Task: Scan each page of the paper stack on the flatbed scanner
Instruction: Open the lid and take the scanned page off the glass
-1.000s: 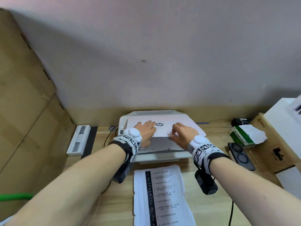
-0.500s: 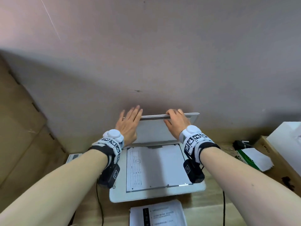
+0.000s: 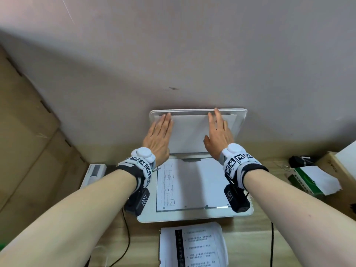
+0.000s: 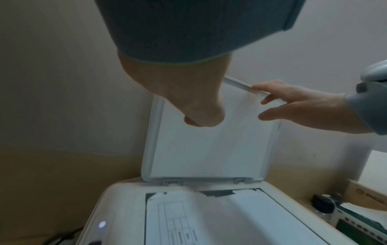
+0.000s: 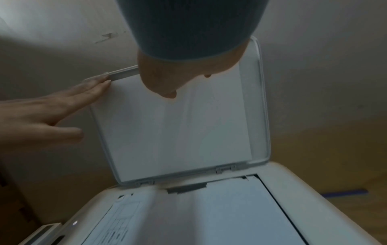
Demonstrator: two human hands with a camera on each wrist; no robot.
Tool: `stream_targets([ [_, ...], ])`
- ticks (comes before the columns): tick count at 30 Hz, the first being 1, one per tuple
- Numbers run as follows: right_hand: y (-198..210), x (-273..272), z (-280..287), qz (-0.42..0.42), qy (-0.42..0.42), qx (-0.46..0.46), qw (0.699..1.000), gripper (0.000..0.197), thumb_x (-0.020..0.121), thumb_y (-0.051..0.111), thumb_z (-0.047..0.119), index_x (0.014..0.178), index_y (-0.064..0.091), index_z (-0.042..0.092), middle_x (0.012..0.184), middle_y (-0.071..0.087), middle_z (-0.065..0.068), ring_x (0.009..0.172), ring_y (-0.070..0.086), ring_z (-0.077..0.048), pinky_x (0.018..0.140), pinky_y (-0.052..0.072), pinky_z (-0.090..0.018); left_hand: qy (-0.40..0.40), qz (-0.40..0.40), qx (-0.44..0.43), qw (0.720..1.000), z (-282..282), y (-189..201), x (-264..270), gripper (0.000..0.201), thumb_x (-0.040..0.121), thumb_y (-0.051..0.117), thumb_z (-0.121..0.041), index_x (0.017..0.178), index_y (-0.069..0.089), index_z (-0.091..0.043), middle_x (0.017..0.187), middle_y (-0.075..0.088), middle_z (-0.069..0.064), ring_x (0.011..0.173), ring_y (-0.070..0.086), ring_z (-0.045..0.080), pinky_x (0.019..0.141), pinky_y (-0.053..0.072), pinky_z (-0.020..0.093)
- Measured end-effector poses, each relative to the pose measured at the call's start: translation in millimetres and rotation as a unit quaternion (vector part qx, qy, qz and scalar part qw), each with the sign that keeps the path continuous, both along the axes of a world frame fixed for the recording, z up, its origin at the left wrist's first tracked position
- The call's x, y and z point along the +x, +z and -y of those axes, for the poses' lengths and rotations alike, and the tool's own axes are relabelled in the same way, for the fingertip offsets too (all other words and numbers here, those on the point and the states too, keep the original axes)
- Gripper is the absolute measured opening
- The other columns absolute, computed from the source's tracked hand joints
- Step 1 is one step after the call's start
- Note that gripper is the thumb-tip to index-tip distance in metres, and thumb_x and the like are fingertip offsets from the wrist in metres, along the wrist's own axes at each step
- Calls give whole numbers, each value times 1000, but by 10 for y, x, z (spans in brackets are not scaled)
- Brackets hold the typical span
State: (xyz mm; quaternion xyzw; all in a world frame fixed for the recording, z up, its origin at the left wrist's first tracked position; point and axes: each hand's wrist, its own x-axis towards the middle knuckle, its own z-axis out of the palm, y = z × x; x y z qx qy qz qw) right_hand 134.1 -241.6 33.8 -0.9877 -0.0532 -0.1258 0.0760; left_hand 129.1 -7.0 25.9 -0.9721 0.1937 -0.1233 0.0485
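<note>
- We are pressing our left hand (image 3: 158, 139) and right hand (image 3: 219, 134) flat, fingers straight, against the inner face of the raised scanner lid (image 3: 194, 132), grasping nothing.
- Below our wrists, one printed page (image 3: 185, 185) is lying on the glass of the flatbed scanner (image 3: 192, 216), so we are judging this page as mid-cycle: either awaiting its scan or ready for removal.
- Nearer to us than the hands, the paper stack (image 3: 194, 245) is waiting on the counter (image 3: 289, 237); most of the job is apparently remaining.
- We are unable to count the sheets, since the stack is cut off by the frame edge.
- Both wrist views are showing dim, blurred print.
</note>
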Motion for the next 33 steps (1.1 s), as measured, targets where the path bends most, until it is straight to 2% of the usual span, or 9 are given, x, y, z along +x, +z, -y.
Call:
stream_targets([
  [4, -324, -366, -12, -91, 5, -30, 995, 72, 96, 50, 20, 157, 15, 11, 167, -1, -11, 141, 25, -34, 109, 37, -43, 8, -102, 39, 994, -27, -305, -290, 87, 85, 42, -17, 153, -10, -7, 160, -20, 11, 149, -17, 24, 122, 2, 41],
  [7, -738, -677, -11, -222, 31, -70, 972, 57, 99, 46, 29, 152, 28, 16, 164, 15, -9, 144, 27, -32, 109, 37, -44, -8, -208, 47, 977, -1, -542, -538, 75, 93, 38, -21, 154, -2, -5, 162, -12, 11, 150, -11, 24, 122, 4, 41],
  [10, -1136, -1011, -56, -309, 64, -99, 944, 38, 98, 41, 35, 135, 42, 23, 143, 39, -7, 132, 37, -29, 97, 42, -44, -37, -304, 36, 951, 28, -833, -826, 64, 98, 35, -28, 153, 12, -3, 163, 1, 12, 150, 1, 24, 122, 10, 40],
  [12, -1233, -1147, -74, -304, 61, -80, 947, 33, 98, 41, 35, 128, 41, 22, 130, 42, -6, 121, 44, -28, 87, 43, -41, -62, -338, 25, 939, 39, -994, -1000, 68, 100, 32, -41, 154, 13, -5, 163, 3, 11, 150, 3, 22, 121, 12, 40],
  [18, -1160, -1378, -198, -286, -2, -98, 953, 44, 99, 32, 42, 118, 63, 17, 119, 61, -11, 111, 51, -29, 83, 43, -40, -103, -327, 19, 939, 43, -1373, -1454, 85, 93, 41, -57, 155, 4, -13, 163, -4, 6, 150, -1, 19, 122, 10, 43],
  [23, -1064, -1577, -246, -267, -21, -50, 962, 45, 99, 35, 41, 96, 75, 19, 101, 63, -12, 79, 53, -25, 67, 41, -30, -90, -289, 27, 953, -3, -1505, -1648, 85, 87, 52, -21, 155, 2, -14, 163, -6, 12, 150, -2, 27, 120, 16, 46],
  [25, -1095, -1700, -195, -257, -27, -18, 966, 39, 99, 40, 40, 93, 74, 22, 99, 59, -11, 74, 52, -27, 66, 38, -29, -89, -273, 16, 958, -13, -1502, -1733, 80, 89, 50, -18, 156, 5, -16, 163, -4, 12, 150, 1, 27, 119, 18, 46],
  [30, -1207, -1855, 13, -243, -3, 1, 970, 32, 94, 39, 35, 92, 68, 22, 103, 65, -10, 102, 55, -30, 70, 37, -32, -90, -252, -24, 963, -36, -1484, -1788, 51, 104, 33, -31, 153, 21, -23, 162, 9, 13, 149, 12, 30, 116, 24, 42],
  [33, -1210, -1899, 144, -248, -13, 11, 969, 30, 98, 41, 26, 109, 67, 14, 116, 62, -10, 117, 49, -29, 82, 43, -36, -115, -271, -26, 955, 2, -1430, -1805, 45, 106, 31, -29, 151, 28, -28, 162, 13, 8, 149, 13, 31, 113, 34, 44],
])
